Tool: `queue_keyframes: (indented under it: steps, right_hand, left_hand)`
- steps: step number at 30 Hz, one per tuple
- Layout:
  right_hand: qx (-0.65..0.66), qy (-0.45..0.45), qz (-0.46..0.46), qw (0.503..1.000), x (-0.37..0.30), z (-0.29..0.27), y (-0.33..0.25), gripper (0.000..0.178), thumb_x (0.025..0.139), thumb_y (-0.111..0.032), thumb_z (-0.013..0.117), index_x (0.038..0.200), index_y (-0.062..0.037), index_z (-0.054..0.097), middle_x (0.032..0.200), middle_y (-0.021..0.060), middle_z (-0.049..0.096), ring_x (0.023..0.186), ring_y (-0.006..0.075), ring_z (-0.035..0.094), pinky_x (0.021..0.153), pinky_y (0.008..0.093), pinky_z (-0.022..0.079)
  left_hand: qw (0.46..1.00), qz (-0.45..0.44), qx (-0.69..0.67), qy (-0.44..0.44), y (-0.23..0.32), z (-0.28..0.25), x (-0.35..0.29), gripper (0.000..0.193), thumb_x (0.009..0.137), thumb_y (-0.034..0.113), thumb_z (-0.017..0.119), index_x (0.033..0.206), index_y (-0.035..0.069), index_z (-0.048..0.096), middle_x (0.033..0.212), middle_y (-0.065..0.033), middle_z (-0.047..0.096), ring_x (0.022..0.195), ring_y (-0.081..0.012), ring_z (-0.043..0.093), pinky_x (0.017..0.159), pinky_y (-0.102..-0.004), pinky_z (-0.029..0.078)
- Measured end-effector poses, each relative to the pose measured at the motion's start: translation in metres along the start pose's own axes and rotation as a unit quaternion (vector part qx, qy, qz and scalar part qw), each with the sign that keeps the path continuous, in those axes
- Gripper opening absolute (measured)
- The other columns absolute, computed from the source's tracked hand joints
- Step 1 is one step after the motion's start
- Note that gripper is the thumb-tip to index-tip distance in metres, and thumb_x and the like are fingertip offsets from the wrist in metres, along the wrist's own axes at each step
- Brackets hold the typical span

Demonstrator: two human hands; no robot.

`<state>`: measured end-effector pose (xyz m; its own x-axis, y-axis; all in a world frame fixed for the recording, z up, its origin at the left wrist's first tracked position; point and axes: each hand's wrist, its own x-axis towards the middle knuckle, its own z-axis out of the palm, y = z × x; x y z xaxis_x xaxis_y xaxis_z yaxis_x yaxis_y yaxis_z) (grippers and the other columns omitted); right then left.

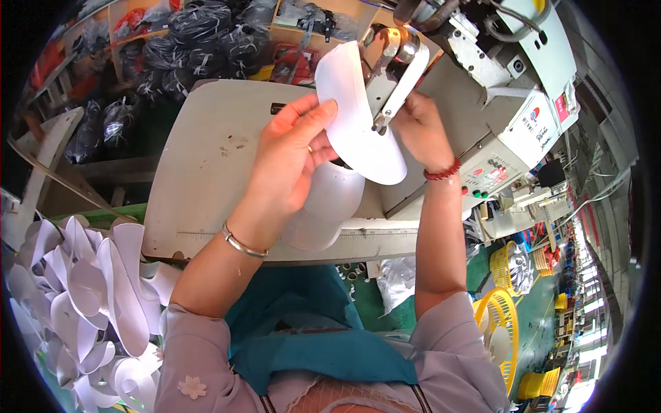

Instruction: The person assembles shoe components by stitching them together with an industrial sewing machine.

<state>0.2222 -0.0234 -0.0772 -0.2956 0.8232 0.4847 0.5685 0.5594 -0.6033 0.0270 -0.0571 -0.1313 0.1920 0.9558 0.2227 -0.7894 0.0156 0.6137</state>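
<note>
A smooth white curved panel (pixel 361 131) is tilted up under the narrow metal arm (pixel 399 82) of a machine, and the arm's tip meets its surface. My left hand (pixel 292 141) pinches the panel's left edge, thumb on top and fingers behind. At the right edge, my right hand (pixel 423 131) is closed beside the metal arm, which partly hides its fingertips. Below the held panel, a second white piece (pixel 327 206) with a rounded outline lies on the machine table (pixel 213 158) and hangs over its front edge.
A heap of white curved pieces (pixel 96 296) stands at the left. Dark plastic-wrapped bundles (pixel 200 41) fill shelves behind the table. A control box (pixel 482 165) with buttons stands just right of my right wrist. A yellow basket (pixel 506 330) is at the lower right.
</note>
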Motion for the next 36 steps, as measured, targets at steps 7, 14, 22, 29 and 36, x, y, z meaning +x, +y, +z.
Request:
queue_keyframes:
  steps: [7,14,22,29,36]
  right_hand:
    - [0.181,0.106,0.039,0.977,0.009,0.011,0.002,0.02,0.083,0.006,0.048,0.098,0.0028,0.061,0.086,0.0043,0.064,0.078,0.0089,0.058,0.071,0.0243,0.048]
    - [0.005,0.258,-0.071,0.964,-0.05,0.025,-0.045,0.019,0.088,-0.014,0.054,0.097,0.0014,0.061,0.093,0.0069,0.062,0.087,0.0137,0.055,0.08,0.0265,0.042]
    - [-0.028,0.193,-0.053,0.979,-0.071,0.046,-0.032,0.012,0.082,-0.012,0.064,0.086,-0.0007,0.062,0.087,0.0078,0.059,0.081,0.0175,0.052,0.075,0.0279,0.041]
    - [0.06,0.173,-0.038,0.982,-0.073,0.046,-0.031,0.012,0.085,-0.012,0.061,0.086,-0.0003,0.062,0.086,0.0052,0.058,0.084,0.0145,0.05,0.078,0.026,0.039]
    - [0.066,0.172,-0.038,0.982,-0.069,0.047,-0.022,0.013,0.086,-0.012,0.06,0.088,-0.0001,0.061,0.093,0.0056,0.057,0.088,0.0142,0.05,0.081,0.0262,0.039]
  left_hand:
    - [0.996,-0.071,0.0,-0.054,-0.016,-0.007,-0.028,0.017,0.082,0.016,0.065,0.093,0.007,0.054,0.086,-0.0037,0.063,0.075,-0.0076,0.058,0.061,-0.0206,0.047]
    - [0.995,-0.018,0.085,-0.059,-0.028,-0.009,-0.032,0.015,0.079,0.011,0.067,0.084,0.004,0.054,0.079,-0.0051,0.063,0.063,-0.006,0.056,0.052,-0.0207,0.045]
    - [0.986,-0.023,0.149,-0.064,-0.026,-0.008,-0.032,0.014,0.08,0.009,0.065,0.086,0.001,0.055,0.075,-0.0055,0.063,0.056,-0.0031,0.052,0.046,-0.0184,0.041]
    - [0.997,-0.073,0.032,-0.024,-0.017,-0.01,-0.036,0.026,0.084,0.018,0.059,0.103,0.001,0.057,0.07,0.0001,0.057,0.053,-0.0032,0.046,0.045,-0.0188,0.035]
    - [0.988,-0.118,-0.098,0.003,-0.012,-0.011,-0.026,0.024,0.084,0.022,0.062,0.1,0.004,0.059,0.068,0.0042,0.053,0.052,-0.0037,0.044,0.044,-0.0191,0.03]
